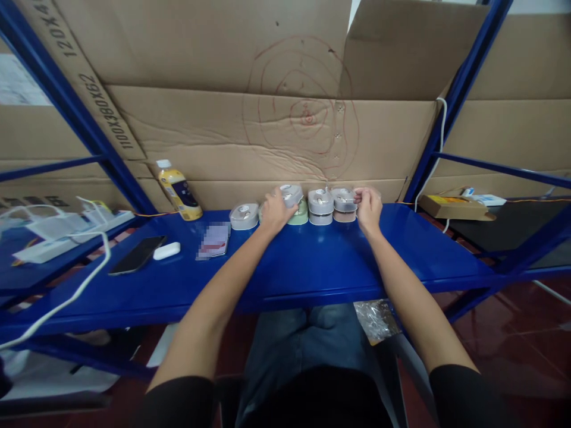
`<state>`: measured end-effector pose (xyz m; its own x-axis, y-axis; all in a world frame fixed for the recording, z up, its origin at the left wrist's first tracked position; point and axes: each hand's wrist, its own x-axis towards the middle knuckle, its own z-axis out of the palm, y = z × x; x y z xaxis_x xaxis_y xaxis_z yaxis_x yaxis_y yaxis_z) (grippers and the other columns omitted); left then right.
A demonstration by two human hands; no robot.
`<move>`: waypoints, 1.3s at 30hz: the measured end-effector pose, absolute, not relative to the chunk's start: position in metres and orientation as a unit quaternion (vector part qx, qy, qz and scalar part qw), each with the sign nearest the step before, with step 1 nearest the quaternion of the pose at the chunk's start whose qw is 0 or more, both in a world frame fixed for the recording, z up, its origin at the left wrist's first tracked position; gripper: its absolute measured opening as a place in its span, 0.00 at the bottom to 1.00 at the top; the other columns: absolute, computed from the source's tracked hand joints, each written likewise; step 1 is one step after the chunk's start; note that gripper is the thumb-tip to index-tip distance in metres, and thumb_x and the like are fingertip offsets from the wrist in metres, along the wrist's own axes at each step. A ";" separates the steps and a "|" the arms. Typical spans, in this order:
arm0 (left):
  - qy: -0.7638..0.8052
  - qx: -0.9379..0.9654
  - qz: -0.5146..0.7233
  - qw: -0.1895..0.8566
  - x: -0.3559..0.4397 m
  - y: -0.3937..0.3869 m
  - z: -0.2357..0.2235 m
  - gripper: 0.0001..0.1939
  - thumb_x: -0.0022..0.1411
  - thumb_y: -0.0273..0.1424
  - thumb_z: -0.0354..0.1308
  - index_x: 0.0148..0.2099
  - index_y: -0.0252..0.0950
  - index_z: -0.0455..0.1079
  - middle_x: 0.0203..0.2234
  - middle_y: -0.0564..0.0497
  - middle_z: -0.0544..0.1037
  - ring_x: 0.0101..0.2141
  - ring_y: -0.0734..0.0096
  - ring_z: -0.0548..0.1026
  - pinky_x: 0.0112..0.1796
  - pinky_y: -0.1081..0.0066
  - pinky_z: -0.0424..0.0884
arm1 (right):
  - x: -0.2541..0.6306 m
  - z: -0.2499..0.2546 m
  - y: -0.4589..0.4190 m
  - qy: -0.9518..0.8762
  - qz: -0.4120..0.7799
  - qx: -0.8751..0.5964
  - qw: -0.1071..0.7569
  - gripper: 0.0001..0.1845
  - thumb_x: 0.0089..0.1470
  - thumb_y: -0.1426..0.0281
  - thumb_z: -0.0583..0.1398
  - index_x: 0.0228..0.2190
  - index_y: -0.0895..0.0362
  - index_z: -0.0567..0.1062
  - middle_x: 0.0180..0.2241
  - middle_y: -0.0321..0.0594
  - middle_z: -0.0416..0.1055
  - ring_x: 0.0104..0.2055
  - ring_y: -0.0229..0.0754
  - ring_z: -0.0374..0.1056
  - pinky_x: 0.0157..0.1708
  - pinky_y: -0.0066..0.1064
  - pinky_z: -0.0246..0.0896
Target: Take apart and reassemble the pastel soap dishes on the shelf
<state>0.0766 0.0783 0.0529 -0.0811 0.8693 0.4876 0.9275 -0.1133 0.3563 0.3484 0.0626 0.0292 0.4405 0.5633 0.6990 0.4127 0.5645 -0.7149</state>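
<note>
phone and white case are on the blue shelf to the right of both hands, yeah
Wrong side: the phone and white case lie on the blue shelf left of the left hand and right hand, not right of them, as the head view shows.

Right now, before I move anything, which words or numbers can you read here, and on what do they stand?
"1100X380X62" stands on the cardboard sheet.
"120X4", with its last characters unclear, stands above it on the same sheet.
The label of the yellow bottle is too small to read.
The card is blurred.
</note>
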 end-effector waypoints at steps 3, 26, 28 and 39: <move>-0.679 -0.671 -0.288 0.076 0.100 0.085 0.051 0.39 0.63 0.50 0.63 0.66 0.31 0.61 0.54 0.27 0.72 0.52 0.37 0.77 0.51 0.53 0.72 | 0.344 0.026 0.062 -0.553 0.030 -0.463 0.692 0.28 0.68 0.46 0.47 0.32 0.53 0.74 0.33 0.45 0.76 0.36 0.48 0.74 0.41 0.43 0.72; -0.777 -0.614 -0.108 0.083 -0.037 0.099 0.036 0.40 0.57 0.51 0.61 0.66 0.34 0.65 0.62 0.24 0.67 0.61 0.29 0.67 0.56 0.46 0.64 | 0.336 0.027 0.052 -0.598 0.010 -0.469 0.650 0.27 0.69 0.49 0.48 0.28 0.52 0.73 0.29 0.41 0.75 0.37 0.48 0.73 0.41 0.41 0.69; -0.784 -0.609 -0.098 0.068 -0.040 0.102 0.028 0.44 0.56 0.55 0.61 0.68 0.37 0.62 0.63 0.23 0.67 0.61 0.27 0.67 0.55 0.44 0.64 | 0.335 0.028 0.050 -0.603 0.010 -0.468 0.646 0.26 0.69 0.50 0.48 0.28 0.51 0.73 0.30 0.41 0.75 0.37 0.48 0.72 0.42 0.41 0.69; -0.742 -0.591 -0.306 0.083 -0.042 0.080 0.047 0.42 0.60 0.46 0.63 0.71 0.33 0.58 0.59 0.26 0.69 0.59 0.34 0.72 0.56 0.47 0.70 | 0.331 0.035 0.042 -0.592 0.032 -0.468 0.655 0.26 0.68 0.49 0.49 0.28 0.52 0.73 0.27 0.40 0.73 0.36 0.48 0.73 0.42 0.41 0.69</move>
<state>-0.0419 0.0798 0.0469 -0.2874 0.8265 0.4841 0.9276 0.1143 0.3556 0.3314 0.0425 0.0346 0.2968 0.5962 0.7460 0.5119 0.5601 -0.6513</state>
